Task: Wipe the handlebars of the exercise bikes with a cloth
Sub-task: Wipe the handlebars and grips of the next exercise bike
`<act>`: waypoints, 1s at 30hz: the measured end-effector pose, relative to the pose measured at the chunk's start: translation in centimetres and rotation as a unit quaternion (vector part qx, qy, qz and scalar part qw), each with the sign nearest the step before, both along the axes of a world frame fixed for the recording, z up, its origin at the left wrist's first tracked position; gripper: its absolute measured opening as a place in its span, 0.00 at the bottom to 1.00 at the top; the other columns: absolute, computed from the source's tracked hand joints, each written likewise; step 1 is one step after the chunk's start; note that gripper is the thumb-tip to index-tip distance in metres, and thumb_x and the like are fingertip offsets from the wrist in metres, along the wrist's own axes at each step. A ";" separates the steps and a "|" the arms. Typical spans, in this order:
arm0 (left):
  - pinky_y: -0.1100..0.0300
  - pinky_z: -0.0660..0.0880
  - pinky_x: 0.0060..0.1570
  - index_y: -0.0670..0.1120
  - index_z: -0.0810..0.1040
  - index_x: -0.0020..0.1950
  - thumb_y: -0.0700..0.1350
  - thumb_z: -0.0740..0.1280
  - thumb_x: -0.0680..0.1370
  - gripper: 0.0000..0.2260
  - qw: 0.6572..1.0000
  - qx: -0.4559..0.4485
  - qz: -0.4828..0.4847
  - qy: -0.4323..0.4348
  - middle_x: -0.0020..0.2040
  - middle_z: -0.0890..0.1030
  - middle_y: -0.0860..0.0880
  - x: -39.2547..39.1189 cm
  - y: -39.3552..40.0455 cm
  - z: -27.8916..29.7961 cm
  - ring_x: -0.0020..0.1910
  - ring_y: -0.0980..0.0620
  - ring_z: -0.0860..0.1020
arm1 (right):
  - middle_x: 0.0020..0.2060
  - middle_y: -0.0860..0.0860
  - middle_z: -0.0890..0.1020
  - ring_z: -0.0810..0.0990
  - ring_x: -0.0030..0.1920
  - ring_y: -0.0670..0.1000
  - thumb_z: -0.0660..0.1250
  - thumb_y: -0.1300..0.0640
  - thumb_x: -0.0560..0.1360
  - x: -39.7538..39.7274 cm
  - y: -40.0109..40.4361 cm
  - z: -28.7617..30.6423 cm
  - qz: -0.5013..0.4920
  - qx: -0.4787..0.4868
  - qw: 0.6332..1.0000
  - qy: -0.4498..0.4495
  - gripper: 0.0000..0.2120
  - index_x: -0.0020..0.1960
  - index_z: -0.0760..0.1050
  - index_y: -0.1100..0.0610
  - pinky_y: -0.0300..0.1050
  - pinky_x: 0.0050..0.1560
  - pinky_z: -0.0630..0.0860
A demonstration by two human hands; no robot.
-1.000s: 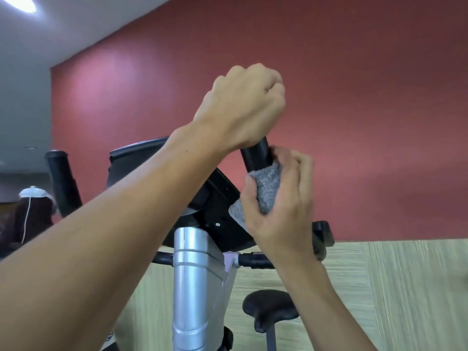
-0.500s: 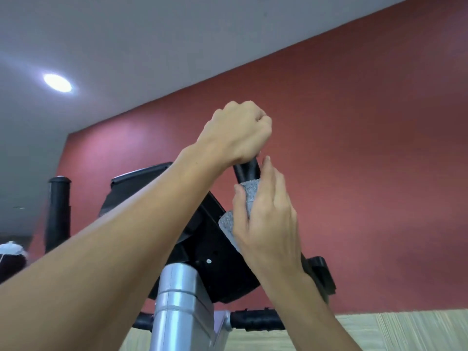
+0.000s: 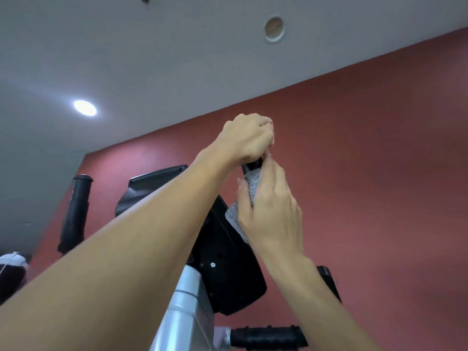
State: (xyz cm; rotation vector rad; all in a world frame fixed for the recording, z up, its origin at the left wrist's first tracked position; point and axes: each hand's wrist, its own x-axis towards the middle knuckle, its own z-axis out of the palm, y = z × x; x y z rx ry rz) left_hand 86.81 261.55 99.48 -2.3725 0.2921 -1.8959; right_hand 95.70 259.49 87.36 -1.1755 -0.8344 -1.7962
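Observation:
My left hand point(image 3: 247, 139) grips the top end of the bike's black upright handlebar point(image 3: 252, 164), of which only a short stretch shows between my hands. Just below, my right hand point(image 3: 272, 211) wraps a grey cloth point(image 3: 253, 184) around the same bar; a corner of the cloth hangs out at the lower left of the hand. The other upright handlebar point(image 3: 76, 211) stands free at the left. A short horizontal black grip point(image 3: 268, 336) sticks out near the bottom.
The bike's black console point(image 3: 222, 269) sits on a silver column point(image 3: 184, 315) under my arms. A red wall point(image 3: 367, 173) rises behind, below a grey ceiling with a round lamp point(image 3: 84, 107). A white-topped object point(image 3: 11, 262) shows at the far left edge.
The view has tilted upward, so the saddle and wood panelling have dropped out and more ceiling shows. My right hand with the cloth has slid up the bar, closer to my left hand.

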 end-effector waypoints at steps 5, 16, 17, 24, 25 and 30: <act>0.50 0.69 0.66 0.47 0.79 0.51 0.54 0.49 0.86 0.22 0.997 -0.020 -0.073 0.004 0.41 0.86 0.55 -0.1 0.1 -0.9 0.55 0.52 0.78 | 0.72 0.60 0.73 0.80 0.65 0.59 0.53 0.43 0.83 3.7 -0.5 -4.2 -0.017 -0.038 0.999 0.007 0.33 0.79 0.58 0.65 0.50 0.49 0.83; 0.48 0.63 0.71 0.42 0.71 0.62 0.52 0.48 0.87 0.19 0.999 -0.016 -0.025 0.018 0.55 0.73 0.48 0.4 -0.2 -3.9 0.70 0.43 0.64 | 0.75 0.52 0.68 0.78 0.67 0.57 0.54 0.43 0.83 2.3 -0.8 -2.5 0.035 -0.057 0.998 -0.015 0.32 0.82 0.55 0.57 0.52 0.54 0.78; 0.49 0.59 0.73 0.43 0.71 0.63 0.52 0.49 0.87 0.18 1.000 -0.017 0.002 0.021 0.57 0.73 0.49 0.4 0.0 -4.3 0.75 0.44 0.58 | 0.75 0.52 0.69 0.78 0.67 0.56 0.53 0.41 0.82 3.6 -0.9 -3.7 0.034 -0.062 0.997 -0.018 0.33 0.82 0.55 0.57 0.51 0.54 0.78; 0.42 0.29 0.76 0.41 0.75 0.64 0.49 0.47 0.86 0.21 0.977 0.116 0.176 -0.042 0.77 0.63 0.41 2.7 2.4 -6.8 0.80 0.39 0.38 | 0.75 0.54 0.69 0.76 0.70 0.57 0.53 0.39 0.82 9.3 -1.1 -8.3 0.060 -0.060 0.996 0.004 0.34 0.80 0.60 0.60 0.50 0.61 0.77; 0.40 0.32 0.76 0.41 0.75 0.62 0.51 0.45 0.85 0.23 0.967 0.141 0.205 -0.057 0.77 0.63 0.40 3.1 2.6 -6.7 0.80 0.37 0.37 | 0.76 0.54 0.68 0.76 0.70 0.57 0.54 0.41 0.82 8.6 -1.2 -7.7 0.060 -0.063 0.996 -0.002 0.33 0.80 0.60 0.60 0.48 0.61 0.76; 0.42 0.42 0.79 0.44 0.69 0.69 0.51 0.49 0.86 0.18 0.969 0.119 0.185 -0.111 0.83 0.45 0.43 3.4 2.5 -7.5 0.81 0.44 0.34 | 0.76 0.54 0.67 0.74 0.70 0.56 0.57 0.46 0.85 5.9 -1.3 -5.2 0.071 -0.085 0.993 -0.034 0.30 0.80 0.57 0.60 0.46 0.61 0.73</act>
